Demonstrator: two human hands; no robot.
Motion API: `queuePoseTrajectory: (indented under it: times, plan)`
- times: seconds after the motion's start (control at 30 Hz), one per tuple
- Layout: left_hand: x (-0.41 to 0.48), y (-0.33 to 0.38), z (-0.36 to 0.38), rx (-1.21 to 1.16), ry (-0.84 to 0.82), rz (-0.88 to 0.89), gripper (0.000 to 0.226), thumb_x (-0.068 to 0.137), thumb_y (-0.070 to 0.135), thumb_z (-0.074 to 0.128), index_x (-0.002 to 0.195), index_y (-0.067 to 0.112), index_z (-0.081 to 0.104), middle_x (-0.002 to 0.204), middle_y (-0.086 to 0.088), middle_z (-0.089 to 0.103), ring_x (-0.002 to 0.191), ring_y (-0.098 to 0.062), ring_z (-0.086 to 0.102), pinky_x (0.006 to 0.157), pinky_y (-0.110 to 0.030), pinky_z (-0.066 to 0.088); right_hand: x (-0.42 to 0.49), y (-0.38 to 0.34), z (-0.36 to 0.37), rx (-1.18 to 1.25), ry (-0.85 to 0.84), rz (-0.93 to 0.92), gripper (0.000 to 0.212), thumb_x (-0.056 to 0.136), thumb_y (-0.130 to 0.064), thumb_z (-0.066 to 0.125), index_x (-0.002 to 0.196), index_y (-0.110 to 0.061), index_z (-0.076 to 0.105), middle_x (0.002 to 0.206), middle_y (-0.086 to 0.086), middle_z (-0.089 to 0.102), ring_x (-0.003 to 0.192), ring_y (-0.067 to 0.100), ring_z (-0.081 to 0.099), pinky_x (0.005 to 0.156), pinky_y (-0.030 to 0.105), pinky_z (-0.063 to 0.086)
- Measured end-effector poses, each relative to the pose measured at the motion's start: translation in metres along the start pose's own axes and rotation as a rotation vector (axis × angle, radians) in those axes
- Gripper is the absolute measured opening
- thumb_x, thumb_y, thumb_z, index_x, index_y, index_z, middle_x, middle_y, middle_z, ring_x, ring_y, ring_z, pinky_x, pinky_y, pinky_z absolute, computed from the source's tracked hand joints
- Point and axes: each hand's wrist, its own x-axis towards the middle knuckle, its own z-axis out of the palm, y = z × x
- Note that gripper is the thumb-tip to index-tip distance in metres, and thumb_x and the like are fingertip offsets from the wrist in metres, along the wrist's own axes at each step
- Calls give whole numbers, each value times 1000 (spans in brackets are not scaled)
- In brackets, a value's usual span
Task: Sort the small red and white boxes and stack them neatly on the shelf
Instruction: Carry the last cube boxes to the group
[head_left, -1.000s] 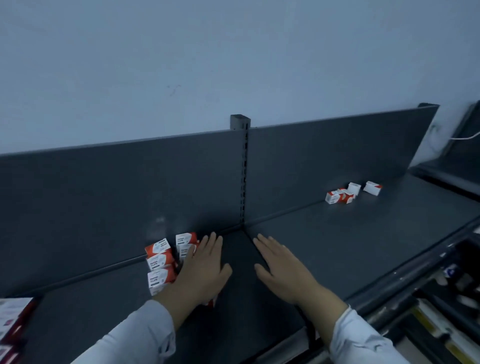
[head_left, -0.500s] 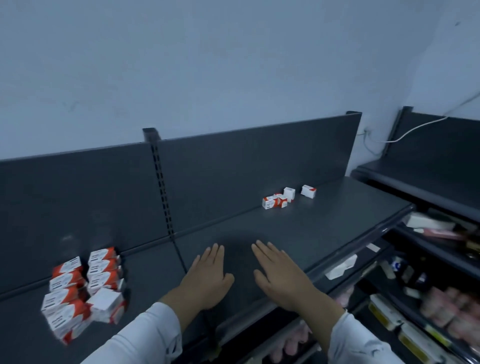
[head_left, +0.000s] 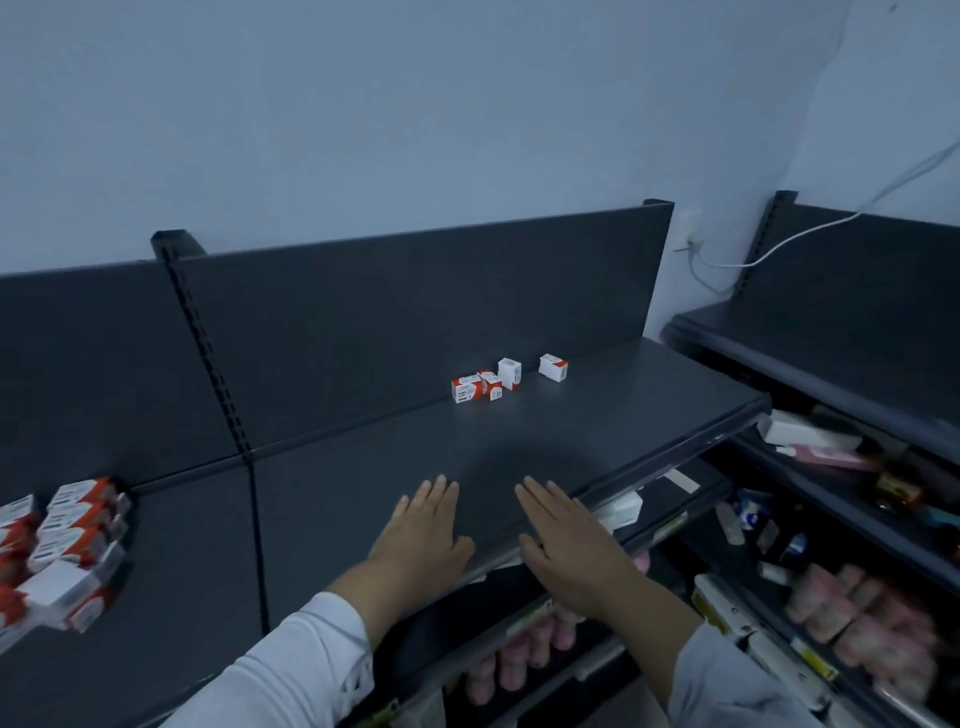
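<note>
I've swung right, so the stacked red-and-white boxes (head_left: 67, 540) sit at 9 o'clock now. My left hand (head_left: 423, 530) and right hand (head_left: 563, 545) are flat and empty over the shelf (head_left: 597, 431). The loose boxes (head_left: 488, 384) at 12 o'clock look next.

Hands (head_left: 423, 535) off the stack (head_left: 67, 540) — moved right

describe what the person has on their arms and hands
Both arms wear pale, whitish long sleeves: the left sleeve and right sleeve end at the wrists. The left hand and right hand are bare, with no gloves, rings or watch visible.
</note>
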Motion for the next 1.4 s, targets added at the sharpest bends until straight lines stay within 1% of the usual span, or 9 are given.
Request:
queuePoseTrajectory:
  times: [0.27,0.4,0.53,0.7,0.83,0.97,1.23,1.4]
  plan:
    - [59,24,-2,-2,11,26,70,100,36,30,155,13,-6,163,-3,-12,150,-17,-12,122,-36,-5,26,45,-17,22,9,14,62,105,-38,26,157,-21,-3,164,-7,-10,150,11,-12,122,32,-4]
    - [103,34,2,6,8,59,69,101,37,29,155,11,-6,163,-6,-12,150,-19,-11,122,-36,-6,52,67,-24,-7,6,25,63,105,-39,26,157,-21,-3,164,-7,-11,150,10,-12,122,31,-5]
    - [141,43,5,38,-30,88,70,102,38,30,155,12,-8,162,-6,-14,150,-19,-13,122,-36,-6,84,80,-30,-37,-13,16,64,104,-39,28,157,-19,-2,164,-5,-10,150,13,-12,121,32,-5]
    - [190,37,-9,46,10,77,71,100,37,33,155,12,-5,163,-7,-10,150,-19,-10,121,-37,-5,124,90,-35,-52,19,-8,64,104,-37,30,157,-17,1,165,-3,-7,151,15,-8,122,33,-3]
    - [208,27,-19,43,3,27,72,100,38,32,155,11,-5,163,-6,-11,150,-19,-11,122,-36,-5,147,104,-38,-39,-2,-4,64,103,-37,31,157,-17,2,165,-3,-6,151,15,-7,122,34,-1]
    - [219,15,-20,11,25,-52,73,99,38,34,155,11,-5,163,-6,-12,150,-18,-11,122,-36,-5,172,113,-43,-15,-39,-37,64,103,-37,30,157,-17,1,165,-3,-7,151,15,-8,123,34,-2]
    - [226,-2,-20,-34,63,-218,74,99,38,34,155,10,-5,163,-6,-9,150,-19,-9,122,-35,-4,227,118,-37,-79,-112,-221,65,102,-35,32,157,-17,3,165,-2,-5,151,16,-7,122,36,1]
    - [235,1,-23,-84,67,-302,74,99,37,35,155,11,-6,163,-7,-10,150,-20,-9,122,-36,-4,258,129,-39,-71,-112,-334,65,101,-35,33,157,-18,4,165,-5,-3,151,16,-5,122,35,-1]
